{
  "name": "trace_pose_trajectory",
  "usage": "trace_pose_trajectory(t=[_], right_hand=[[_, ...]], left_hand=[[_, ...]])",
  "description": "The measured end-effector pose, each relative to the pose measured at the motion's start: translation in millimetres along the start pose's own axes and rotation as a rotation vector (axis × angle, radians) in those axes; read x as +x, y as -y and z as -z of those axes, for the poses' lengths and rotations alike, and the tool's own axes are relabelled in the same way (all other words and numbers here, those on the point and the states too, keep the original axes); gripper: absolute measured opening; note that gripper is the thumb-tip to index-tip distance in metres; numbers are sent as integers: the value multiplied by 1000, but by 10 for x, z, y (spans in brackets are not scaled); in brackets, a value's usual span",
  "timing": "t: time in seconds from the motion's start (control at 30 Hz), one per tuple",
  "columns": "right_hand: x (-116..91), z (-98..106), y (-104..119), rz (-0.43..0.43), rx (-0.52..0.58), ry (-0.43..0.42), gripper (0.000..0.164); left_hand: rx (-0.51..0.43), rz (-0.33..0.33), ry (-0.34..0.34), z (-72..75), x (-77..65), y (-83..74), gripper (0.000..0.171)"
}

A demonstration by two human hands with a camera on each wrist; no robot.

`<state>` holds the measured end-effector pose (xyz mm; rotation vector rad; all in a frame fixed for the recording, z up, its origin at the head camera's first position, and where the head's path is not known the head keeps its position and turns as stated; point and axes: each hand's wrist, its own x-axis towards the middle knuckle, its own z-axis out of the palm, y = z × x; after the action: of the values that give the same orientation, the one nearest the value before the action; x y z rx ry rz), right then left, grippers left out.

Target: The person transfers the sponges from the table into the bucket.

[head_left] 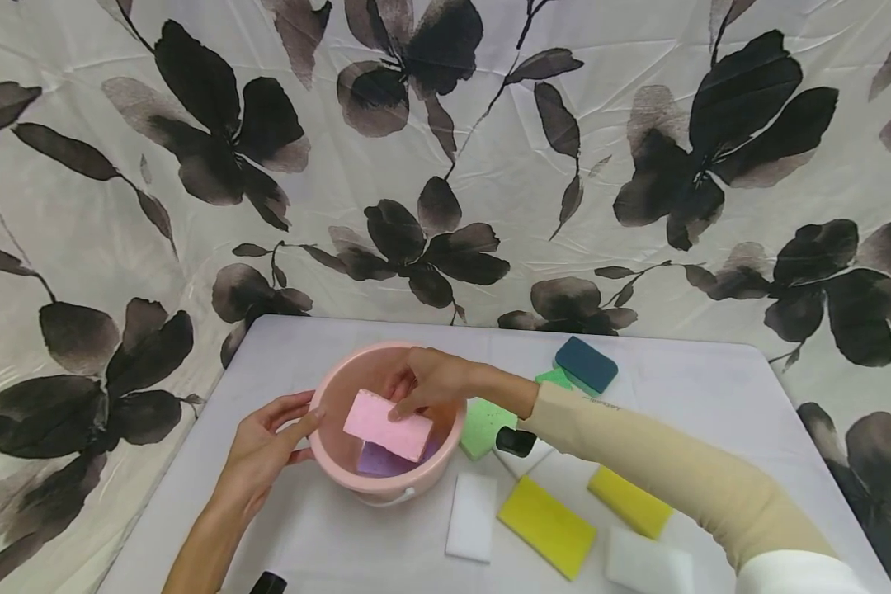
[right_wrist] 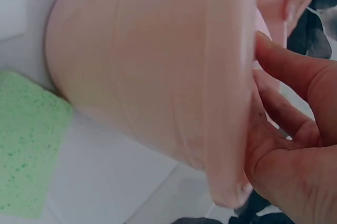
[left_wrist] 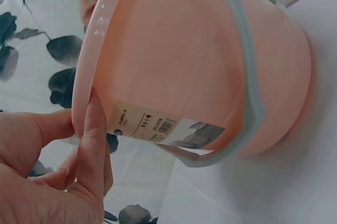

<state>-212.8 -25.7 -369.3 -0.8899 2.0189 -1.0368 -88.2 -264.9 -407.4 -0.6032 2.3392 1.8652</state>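
At the mouth of the pink bucket [head_left: 352,379], my right grip [head_left: 434,378] reaches in over the rim and pinches a pink sponge [head_left: 386,429], thumb on the face turned up to me. The sponge is tilted within the opening, above a purple sponge [head_left: 384,462] lying lower inside; whether the two touch, I cannot tell. I'd judge I have it near its upper edge so the rest can point down into the bucket.

My left grip [head_left: 271,437] has the bucket's left rim pinched, I think to steady it while the other one works. The handle [left_wrist: 247,77] hangs down along the bucket's side, which leaves the opening free.

To the right on the white counter [head_left: 304,532] lie loose sponges: a green sponge [head_left: 483,425] just beside the bucket, a dark blue sponge [head_left: 586,363] farther back, a yellow sponge [head_left: 547,526] and a white sponge [head_left: 471,518] nearer me. That side probably suits my right arm's reach.

As for writing, a label [left_wrist: 142,121] on the bucket carries a barcode and a picture; one word seems to begin "BUC", the rest too blurred. My beige sleeve [head_left: 638,445] bears small print I cannot read.
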Motion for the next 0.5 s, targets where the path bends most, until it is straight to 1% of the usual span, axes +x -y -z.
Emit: trace_pose_trajectory(t=[0.1, 0.23, 0.5], right_hand=[[34, -67, -24, 32, 2, 10, 21], [88, -139, -81, 55, -30, 31, 19], [185, -279, -149, 47, -135, 56, 17]], left_hand=[[-2, -2, 1, -6, -1, -5, 57], [3, 0, -1, -10, 1, -3, 57], [6, -8, 0, -1, -18, -15, 58]])
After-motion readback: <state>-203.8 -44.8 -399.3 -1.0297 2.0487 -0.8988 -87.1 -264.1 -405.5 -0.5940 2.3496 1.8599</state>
